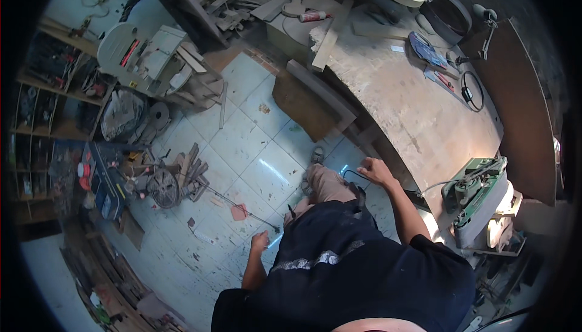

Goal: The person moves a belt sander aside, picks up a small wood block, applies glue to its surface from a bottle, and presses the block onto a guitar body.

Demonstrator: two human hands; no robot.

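Right hand [376, 171]: fingers spread wide, nothing gripped, resting at near edge of workbench [418, 120], close by black cable [351, 176], seemingly as a brace. Left hand [259, 242]: loosely curled, apparently holding nothing, hanging beside thigh over tiled floor [242, 144]. Green power sander [476, 189]: parked at bench's near right corner. Bench top: dusty, worn. Surroundings: cluttered workshop, timber offcuts [191, 171], shelving at left.

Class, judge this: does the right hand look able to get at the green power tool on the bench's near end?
Probably yes: the right hand is at the workbench edge, nothing between it and the green power tool.
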